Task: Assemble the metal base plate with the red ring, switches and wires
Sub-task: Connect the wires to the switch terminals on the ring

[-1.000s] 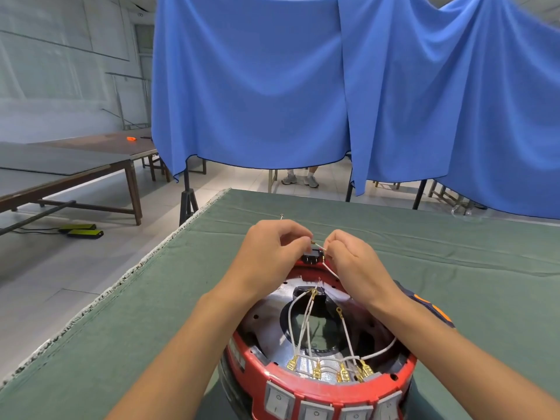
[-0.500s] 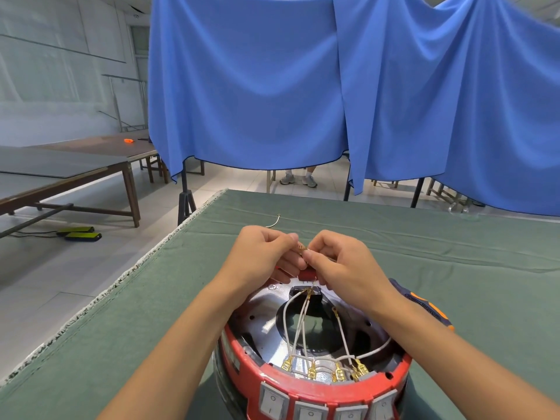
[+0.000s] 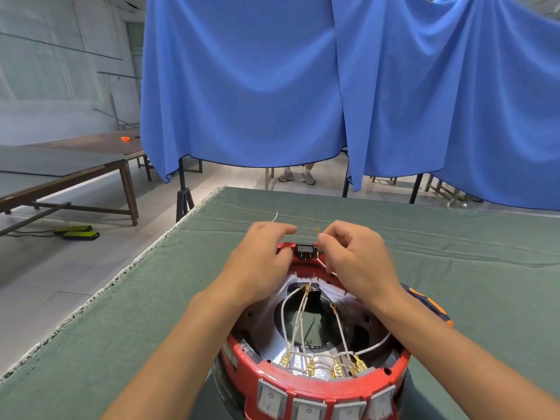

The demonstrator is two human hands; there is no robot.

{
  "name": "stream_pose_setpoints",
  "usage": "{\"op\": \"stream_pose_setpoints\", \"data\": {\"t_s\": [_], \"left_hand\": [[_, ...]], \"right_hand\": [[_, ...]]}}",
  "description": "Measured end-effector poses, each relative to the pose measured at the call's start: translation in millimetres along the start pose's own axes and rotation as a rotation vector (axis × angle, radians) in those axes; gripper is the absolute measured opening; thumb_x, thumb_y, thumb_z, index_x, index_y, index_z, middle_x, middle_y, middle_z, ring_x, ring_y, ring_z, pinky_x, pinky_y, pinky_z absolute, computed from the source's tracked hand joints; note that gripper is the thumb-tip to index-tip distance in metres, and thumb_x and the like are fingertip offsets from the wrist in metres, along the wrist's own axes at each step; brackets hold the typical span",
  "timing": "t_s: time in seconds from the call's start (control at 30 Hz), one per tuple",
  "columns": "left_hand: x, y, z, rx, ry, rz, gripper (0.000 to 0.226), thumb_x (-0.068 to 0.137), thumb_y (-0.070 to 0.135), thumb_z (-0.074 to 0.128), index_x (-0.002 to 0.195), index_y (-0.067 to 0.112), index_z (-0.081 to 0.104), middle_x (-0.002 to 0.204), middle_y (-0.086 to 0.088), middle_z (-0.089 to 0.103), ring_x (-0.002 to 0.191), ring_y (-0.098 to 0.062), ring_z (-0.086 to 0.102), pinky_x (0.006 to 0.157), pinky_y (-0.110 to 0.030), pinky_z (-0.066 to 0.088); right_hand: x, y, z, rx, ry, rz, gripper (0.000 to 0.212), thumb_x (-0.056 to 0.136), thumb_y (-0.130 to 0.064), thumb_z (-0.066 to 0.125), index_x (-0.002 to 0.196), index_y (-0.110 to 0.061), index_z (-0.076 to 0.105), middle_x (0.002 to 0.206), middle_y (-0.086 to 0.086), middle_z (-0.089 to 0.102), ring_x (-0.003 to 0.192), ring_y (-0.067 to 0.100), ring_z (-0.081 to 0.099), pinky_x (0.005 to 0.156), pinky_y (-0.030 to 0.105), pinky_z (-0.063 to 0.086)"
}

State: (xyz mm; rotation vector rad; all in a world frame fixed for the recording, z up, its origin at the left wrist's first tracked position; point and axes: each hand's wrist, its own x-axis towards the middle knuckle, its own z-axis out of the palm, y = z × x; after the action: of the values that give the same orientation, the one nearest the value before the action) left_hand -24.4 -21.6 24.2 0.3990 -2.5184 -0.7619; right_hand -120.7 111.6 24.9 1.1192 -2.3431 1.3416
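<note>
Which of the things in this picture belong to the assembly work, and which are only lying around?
Part of the job:
red ring
metal base plate
grey switches
white wires
black socket
left hand, resting on the ring
right hand, pinching a wire

Just lying about:
loose wire on the green cloth
orange-and-dark tool
blue curtain
side tables

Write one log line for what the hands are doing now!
left hand: rests on red ring | right hand: pinches white wire | black socket: between hands
</note>
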Motion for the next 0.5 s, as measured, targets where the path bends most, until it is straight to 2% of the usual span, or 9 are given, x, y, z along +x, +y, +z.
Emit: {"op": "stream_pose_setpoints", "data": {"t_s": [0.1,0.2,0.3,0.4,0.5], "left_hand": [[-3,-1,5,0.145,-0.134,0.03,0.041,0.089,0.014,0.044,0.129,0.024,0.05,0.134,0.0,0.054,0.126,-0.023,0.044,0.102,-0.04,0.038],[-2,-3,4,0.301,-0.193,0.065,0.043,0.095,0.017,0.038,0.136,0.026,0.041,0.143,0.008,0.043,0.129,-0.02,0.037,0.1,-0.039,0.033],[-2,-1,1,0.424,-0.28,0.078,0.047,0.097,0.019,0.037,0.143,0.026,0.032,0.15,0.012,0.029,0.131,-0.018,0.031,0.101,-0.039,0.03],[-5,6,-3,0.484,-0.301,0.048,0.039,0.094,0.019,0.041,0.133,0.023,0.041,0.142,0.008,0.036,0.124,-0.022,0.036,0.095,-0.041,0.034],[-10,18,-1,0.572,-0.23,-0.007,0.03,0.093,0.019,0.045,0.122,0.02,0.051,0.128,0.001,0.046,0.116,-0.025,0.043,0.082,-0.038,0.035]], "right_hand": [[5,4,-5,0.015,0.09,0.098,0.026,0.089,-0.028,0.054,0.066,-0.018,0.06,0.059,0.0,0.064,0.07,0.024,0.06,0.074,0.043,0.05],[10,6,-9,0.001,0.069,0.15,0.026,0.09,-0.028,0.054,0.066,-0.02,0.062,0.062,-0.001,0.066,0.075,0.021,0.061,0.078,0.042,0.05],[12,5,-10,-0.073,0.005,0.141,0.027,0.09,-0.029,0.054,0.064,-0.022,0.061,0.064,-0.003,0.066,0.076,0.021,0.061,0.076,0.04,0.05],[11,0,-10,-0.211,-0.09,0.118,0.026,0.089,-0.032,0.053,0.065,-0.026,0.059,0.069,-0.007,0.065,0.079,0.021,0.06,0.071,0.034,0.048],[7,-5,-7,-0.359,-0.172,0.058,0.024,0.089,-0.034,0.053,0.067,-0.026,0.057,0.073,-0.007,0.063,0.082,0.02,0.057,0.064,0.03,0.04]]}}
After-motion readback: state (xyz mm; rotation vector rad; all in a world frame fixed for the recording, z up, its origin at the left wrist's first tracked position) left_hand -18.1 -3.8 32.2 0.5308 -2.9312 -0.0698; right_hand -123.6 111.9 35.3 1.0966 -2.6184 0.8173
